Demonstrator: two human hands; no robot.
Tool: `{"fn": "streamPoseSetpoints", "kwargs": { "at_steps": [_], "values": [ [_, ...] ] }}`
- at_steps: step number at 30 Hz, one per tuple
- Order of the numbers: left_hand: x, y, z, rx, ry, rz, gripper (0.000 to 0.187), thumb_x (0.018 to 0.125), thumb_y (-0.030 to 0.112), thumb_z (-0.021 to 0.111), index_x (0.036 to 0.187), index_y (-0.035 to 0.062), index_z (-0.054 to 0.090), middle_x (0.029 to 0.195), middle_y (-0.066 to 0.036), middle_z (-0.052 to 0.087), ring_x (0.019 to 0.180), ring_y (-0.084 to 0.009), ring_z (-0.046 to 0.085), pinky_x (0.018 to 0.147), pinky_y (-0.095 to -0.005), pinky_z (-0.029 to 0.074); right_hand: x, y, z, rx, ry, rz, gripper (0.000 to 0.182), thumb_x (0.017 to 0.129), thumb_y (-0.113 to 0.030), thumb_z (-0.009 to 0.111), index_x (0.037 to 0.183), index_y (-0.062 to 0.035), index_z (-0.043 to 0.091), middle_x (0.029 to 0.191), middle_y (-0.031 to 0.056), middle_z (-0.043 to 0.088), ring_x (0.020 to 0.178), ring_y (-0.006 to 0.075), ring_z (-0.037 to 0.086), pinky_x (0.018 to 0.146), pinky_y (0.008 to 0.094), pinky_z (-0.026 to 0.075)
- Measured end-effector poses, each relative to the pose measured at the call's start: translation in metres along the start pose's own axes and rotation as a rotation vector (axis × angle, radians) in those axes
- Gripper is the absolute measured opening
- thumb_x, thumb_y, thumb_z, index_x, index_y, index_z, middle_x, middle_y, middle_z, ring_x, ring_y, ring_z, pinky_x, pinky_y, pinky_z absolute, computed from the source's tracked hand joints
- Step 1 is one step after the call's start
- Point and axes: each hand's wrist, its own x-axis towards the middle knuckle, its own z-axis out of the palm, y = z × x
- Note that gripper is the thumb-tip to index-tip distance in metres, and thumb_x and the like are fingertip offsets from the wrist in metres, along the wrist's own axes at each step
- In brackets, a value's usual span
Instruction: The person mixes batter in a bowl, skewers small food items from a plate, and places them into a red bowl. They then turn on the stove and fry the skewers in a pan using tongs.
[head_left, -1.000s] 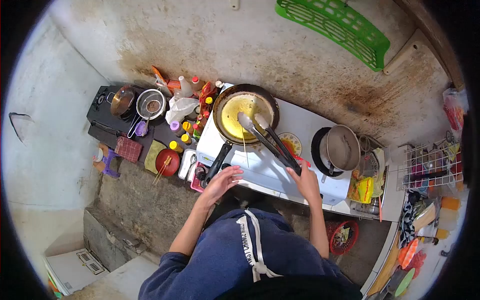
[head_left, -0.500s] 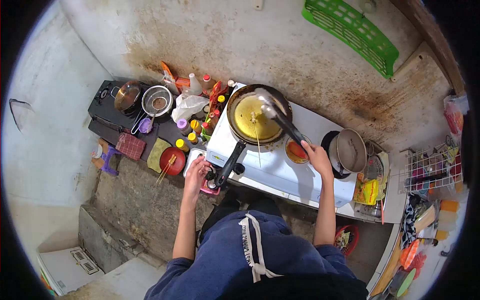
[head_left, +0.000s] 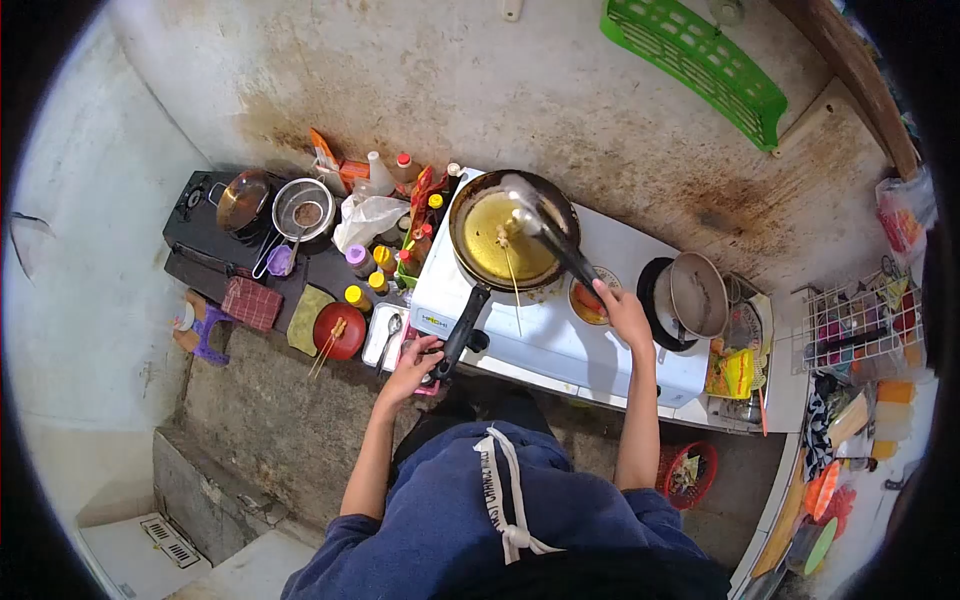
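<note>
A black frying pan (head_left: 470, 208) with yellow oil sits on the left burner of a white stove (head_left: 560, 340). A thin wooden skewer (head_left: 513, 275) leans over the pan's near rim into the oil. My right hand (head_left: 624, 312) grips black tongs (head_left: 555, 240), whose tips reach over the pan's right side. My left hand (head_left: 413, 367) is at the end of the pan's black handle (head_left: 459, 334), fingers curled against it.
A steel pot (head_left: 697, 293) stands on the right burner. A small saucer (head_left: 583, 301) lies between the burners. Bottles (head_left: 385, 260), a strainer (head_left: 302, 209), a red bowl (head_left: 336, 328) and a dark stove with a pot (head_left: 243, 200) crowd the left. A wire rack (head_left: 858, 335) is at the right.
My left hand moved from the stove's front edge out to the left, then back onto the pan handle's end. The tongs swung from the pan's middle to its right side.
</note>
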Motion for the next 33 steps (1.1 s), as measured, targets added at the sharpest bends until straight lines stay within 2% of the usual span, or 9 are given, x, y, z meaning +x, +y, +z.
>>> {"fn": "streamPoseSetpoints", "kwargs": {
  "at_steps": [5, 10, 14, 17, 19, 20, 23, 27, 33],
  "values": [
    [-0.003, 0.013, 0.005, -0.003, -0.035, -0.017, 0.044, 0.081, 0.021, 0.054, 0.117, 0.0000, 0.038, 0.112, -0.009, 0.046, 0.099, -0.0144, 0.045, 0.085, -0.0251, 0.036, -0.004, -0.003, -0.002, -0.100, 0.068, -0.051, 0.060, 0.077, -0.053, 0.047, 0.066, 0.0051, 0.055, 0.055, 0.0166, 0.051, 0.054, 0.0271, 0.052, 0.057, 0.0353, 0.040],
    [0.006, 0.007, 0.004, -0.036, -0.013, -0.001, 0.043, 0.082, 0.021, 0.052, 0.117, 0.0002, 0.038, 0.111, -0.010, 0.047, 0.101, -0.0157, 0.044, 0.086, -0.0258, 0.035, -0.027, -0.016, -0.004, -0.057, 0.157, -0.007, 0.057, 0.073, -0.053, 0.053, 0.091, 0.0019, 0.051, 0.069, 0.0195, 0.058, 0.070, 0.0324, 0.058, 0.062, 0.0367, 0.042],
    [0.019, -0.009, 0.002, -0.184, 0.009, -0.090, 0.041, 0.084, 0.023, 0.050, 0.117, 0.0011, 0.038, 0.108, -0.010, 0.049, 0.095, -0.0187, 0.050, 0.081, -0.0268, 0.039, -0.036, 0.004, 0.003, -0.025, 0.264, -0.092, 0.054, 0.072, -0.048, 0.058, 0.096, -0.0005, 0.047, 0.074, 0.0186, 0.059, 0.070, 0.0323, 0.058, 0.062, 0.0369, 0.043],
    [0.042, -0.049, 0.000, 0.079, 0.126, -0.136, 0.031, 0.085, 0.020, 0.046, 0.109, 0.0017, 0.045, 0.099, -0.010, 0.055, 0.084, -0.0213, 0.055, 0.072, -0.0279, 0.043, -0.042, 0.013, 0.009, -0.042, 0.360, -0.105, 0.047, 0.073, -0.044, 0.059, 0.092, -0.0018, 0.048, 0.075, 0.0172, 0.059, 0.070, 0.0330, 0.057, 0.061, 0.0375, 0.042],
    [0.050, -0.075, 0.000, 0.649, 0.032, 0.393, 0.022, 0.083, 0.016, 0.046, 0.098, 0.0010, 0.053, 0.086, -0.011, 0.060, 0.072, -0.0190, 0.058, 0.065, -0.0271, 0.046, -0.046, 0.020, 0.013, -0.037, 0.362, -0.047, 0.044, 0.074, -0.042, 0.059, 0.090, -0.0023, 0.048, 0.075, 0.0164, 0.059, 0.070, 0.0342, 0.057, 0.060, 0.0385, 0.042],
    [0.057, -0.085, 0.001, 0.492, -0.048, 0.441, 0.023, 0.079, 0.017, 0.050, 0.092, -0.0006, 0.056, 0.081, -0.013, 0.061, 0.071, -0.0158, 0.059, 0.063, -0.0263, 0.045, -0.049, 0.019, 0.015, -0.068, 0.388, -0.044, 0.043, 0.074, -0.041, 0.059, 0.090, -0.0031, 0.047, 0.074, 0.0168, 0.059, 0.071, 0.0349, 0.057, 0.059, 0.0393, 0.042],
    [0.079, -0.112, 0.023, -0.006, -0.088, 0.159, 0.031, 0.079, 0.027, 0.052, 0.092, -0.0010, 0.056, 0.079, -0.014, 0.061, 0.067, -0.0174, 0.060, 0.061, -0.0288, 0.045, -0.053, 0.025, 0.022, 0.001, 0.369, -0.004, 0.041, 0.075, -0.039, 0.058, 0.092, -0.0038, 0.045, 0.073, 0.0170, 0.059, 0.070, 0.0350, 0.057, 0.058, 0.0388, 0.042],
    [0.071, -0.087, 0.033, 0.473, 0.098, 0.138, 0.049, 0.080, 0.048, 0.046, 0.073, 0.0024, 0.062, 0.060, -0.010, 0.061, 0.061, -0.0238, 0.060, 0.059, -0.0323, 0.046, -0.063, 0.028, 0.027, 0.182, 0.348, -0.007, 0.037, 0.077, -0.034, 0.059, 0.093, -0.0040, 0.043, 0.072, 0.0164, 0.059, 0.070, 0.0327, 0.059, 0.059, 0.0352, 0.042],
    [0.067, -0.068, 0.046, 0.634, 0.171, 0.090, 0.043, 0.080, 0.045, 0.046, 0.066, 0.0080, 0.063, 0.059, -0.010, 0.060, 0.062, -0.0268, 0.060, 0.060, -0.0336, 0.046, -0.070, 0.030, 0.034, 0.190, 0.304, 0.076, 0.037, 0.078, -0.032, 0.058, 0.093, -0.0035, 0.042, 0.070, 0.0156, 0.058, 0.065, 0.0291, 0.058, 0.058, 0.0330, 0.042]
  ]
}}
